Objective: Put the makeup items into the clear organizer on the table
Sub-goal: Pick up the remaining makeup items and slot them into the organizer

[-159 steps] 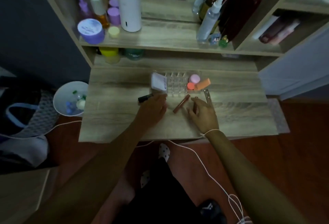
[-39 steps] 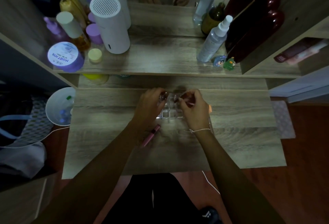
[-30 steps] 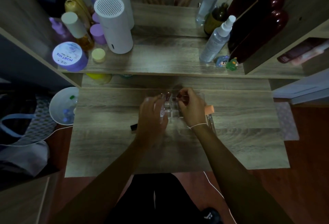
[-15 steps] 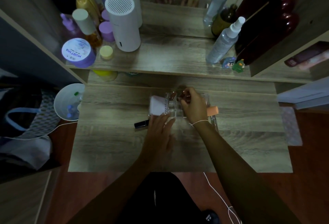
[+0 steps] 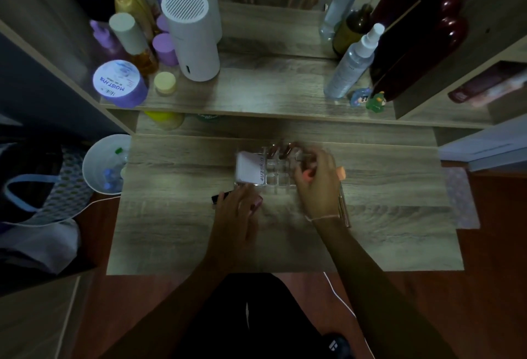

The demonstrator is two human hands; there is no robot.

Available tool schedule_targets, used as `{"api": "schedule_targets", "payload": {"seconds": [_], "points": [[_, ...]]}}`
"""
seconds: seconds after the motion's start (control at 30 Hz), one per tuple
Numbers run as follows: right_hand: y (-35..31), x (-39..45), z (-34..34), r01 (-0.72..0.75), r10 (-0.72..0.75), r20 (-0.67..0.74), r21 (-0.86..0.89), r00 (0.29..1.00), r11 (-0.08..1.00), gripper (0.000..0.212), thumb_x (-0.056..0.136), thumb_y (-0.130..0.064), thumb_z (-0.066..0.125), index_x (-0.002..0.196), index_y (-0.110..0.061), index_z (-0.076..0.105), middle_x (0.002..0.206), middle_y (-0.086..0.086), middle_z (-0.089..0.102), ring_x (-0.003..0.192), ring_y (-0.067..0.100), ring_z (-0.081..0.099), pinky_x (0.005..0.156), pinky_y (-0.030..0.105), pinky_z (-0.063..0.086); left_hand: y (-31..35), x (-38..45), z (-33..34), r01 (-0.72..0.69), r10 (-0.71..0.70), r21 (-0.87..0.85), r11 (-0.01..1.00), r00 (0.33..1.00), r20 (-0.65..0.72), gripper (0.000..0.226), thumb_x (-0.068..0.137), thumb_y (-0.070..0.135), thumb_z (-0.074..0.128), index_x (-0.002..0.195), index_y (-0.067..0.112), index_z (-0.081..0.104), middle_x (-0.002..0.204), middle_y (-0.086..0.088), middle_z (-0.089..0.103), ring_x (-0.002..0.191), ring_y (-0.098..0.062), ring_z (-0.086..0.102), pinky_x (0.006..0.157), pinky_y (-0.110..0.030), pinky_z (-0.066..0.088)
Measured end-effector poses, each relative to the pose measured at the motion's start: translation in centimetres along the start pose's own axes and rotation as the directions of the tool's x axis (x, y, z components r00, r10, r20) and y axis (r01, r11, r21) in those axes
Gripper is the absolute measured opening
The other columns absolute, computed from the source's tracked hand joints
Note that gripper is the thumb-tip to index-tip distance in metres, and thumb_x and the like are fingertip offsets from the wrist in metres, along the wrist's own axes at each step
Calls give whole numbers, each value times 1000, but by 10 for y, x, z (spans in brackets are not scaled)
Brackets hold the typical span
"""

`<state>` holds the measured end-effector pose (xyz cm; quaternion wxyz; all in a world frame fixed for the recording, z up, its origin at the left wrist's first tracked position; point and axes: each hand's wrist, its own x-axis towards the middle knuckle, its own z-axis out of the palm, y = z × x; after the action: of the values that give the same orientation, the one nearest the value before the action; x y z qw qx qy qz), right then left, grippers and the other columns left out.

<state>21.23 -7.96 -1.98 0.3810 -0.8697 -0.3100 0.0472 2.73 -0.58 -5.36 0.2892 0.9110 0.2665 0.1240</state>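
Head view: the clear organizer [image 5: 278,177], a gridded transparent box, sits mid-bench [image 5: 171,230] on pale wood grain, with a white compact [image 5: 250,170] standing in its left end and reddish tubes (blurred) at the back. Right hand [image 5: 316,180] hovers over its right side, fingers curled; what it holds, I cannot tell. Left hand [image 5: 238,210] lies over a pink tube [image 5: 255,204] beside a black tube [image 5: 221,197], its grip unclear.

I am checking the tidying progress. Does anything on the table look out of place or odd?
Nothing is spilled or broken. Two items lie outside the clear organizer: a black tube by the left hand, and a slim metallic tube beside the right hand.
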Motion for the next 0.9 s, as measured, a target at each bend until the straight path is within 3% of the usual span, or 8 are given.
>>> {"api": "schedule_targets", "payload": {"seconds": [0.1, 0.2, 0.33, 0.4, 0.6, 0.8, 0.9], "points": [[15, -34, -7, 10, -13, -32, -84, 999, 996, 23, 86, -17, 65, 106, -9, 58, 99, 8, 62, 80, 10, 53, 68, 22, 47, -3, -4, 1, -12, 12, -38, 999, 1000, 9, 38, 90, 16, 59, 127, 11, 55, 132, -12, 55, 123, -23, 47, 102, -49, 42], [34, -65, -14, -65, 61, -40, -117, 997, 991, 25, 84, -28, 53, 98, -8, 60, 87, 11, 61, 76, 24, 57, 68, 35, 48, -3, -7, 5, -60, 61, -18, 998, 996, 70, 41, 89, 14, 61, 129, 7, 54, 132, -13, 57, 119, -25, 54, 98, -42, 47], [61, -80, -26, -107, 86, -133, -157, 987, 982, 25, 83, -27, 53, 99, -9, 60, 91, 14, 61, 84, 26, 53, 75, 39, 46, 4, 0, 9, -71, 62, 63, 996, 990, 126, 37, 90, 16, 53, 123, -1, 58, 126, -18, 61, 113, -30, 60, 92, -41, 52], [73, -75, -31, -201, 172, -161, -185, 972, 962, 32, 81, -30, 54, 100, -5, 60, 92, 19, 58, 86, 33, 53, 78, 43, 43, 6, 2, 13, -79, 59, 133, 988, 986, 154, 37, 88, 15, 50, 120, -3, 59, 122, -21, 62, 108, -34, 62, 86, -42, 54], [91, -54, -27, -381, 366, -108, -248, 924, 890, 54, 78, -29, 72, 122, -5, 53, 113, 23, 56, 105, 36, 50, 88, 44, 43, 13, 6, 24, 17, -48, 171, 985, 983, 178, 41, 82, 4, 65, 122, 0, 56, 124, -23, 59, 103, -37, 60, 81, -44, 54], [94, -58, -20, -441, 440, -49, -185, 897, 878, 26, 81, -13, 66, 105, -4, 60, 104, 22, 57, 98, 39, 55, 85, 43, 46, 14, 6, 33, 56, -70, 69, 996, 975, 212, 57, 77, 1, 66, 130, 2, 48, 123, -25, 56, 107, -41, 55, 81, -49, 52], [87, -75, -22, -495, 497, -12, -125, 868, 860, 16, 79, -19, 65, 91, -10, 59, 89, 13, 63, 84, 31, 59, 75, 38, 47, 20, 3, 36, 85, -88, 24, 996, 973, 214, 60, 80, 2, 65, 136, -3, 42, 112, -26, 60, 100, -42, 57, 79, -46, 52]]}}
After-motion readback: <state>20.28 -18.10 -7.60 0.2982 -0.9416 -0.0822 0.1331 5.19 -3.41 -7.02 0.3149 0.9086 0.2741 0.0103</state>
